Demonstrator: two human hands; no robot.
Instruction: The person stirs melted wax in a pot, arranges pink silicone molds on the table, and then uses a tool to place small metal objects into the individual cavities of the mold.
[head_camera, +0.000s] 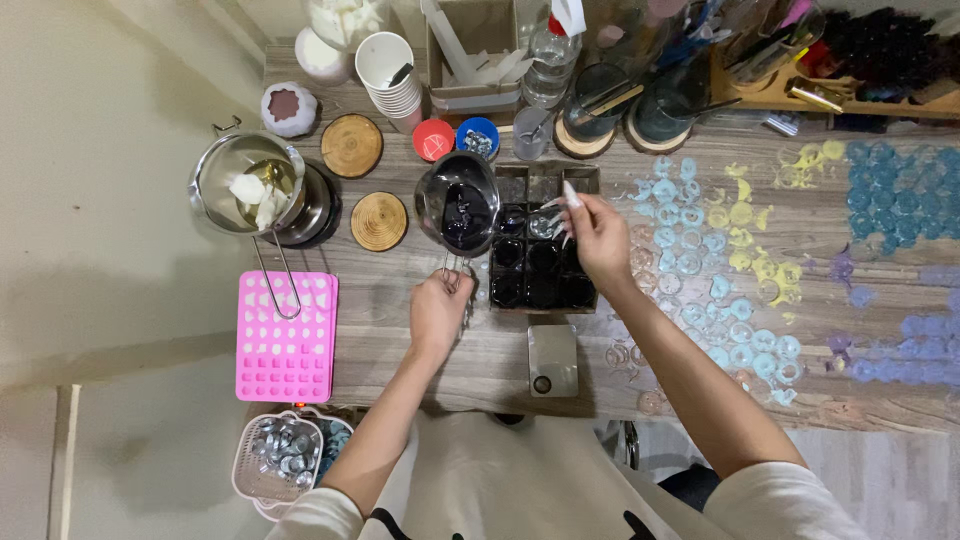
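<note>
My left hand (438, 308) grips the wire handle of a small steel pouring pot (458, 203) filled with dark liquid, held tilted beside the left edge of a black grid tray (541, 262). The tray's cells hold small clear cups, several filled with dark liquid. My right hand (597, 236), with long pale nails, rests its fingertips on a cup in the upper middle of the tray.
A pink silicone mould (286, 335) lies at the left. Behind it stands a steel pot (252, 190) with white chunks on a burner. Wooden coasters (379, 220), stacked paper cups (392, 72) and jars line the back. Wax stains (700, 250) cover the table's right side. A basket of metal cups (283, 450) sits below.
</note>
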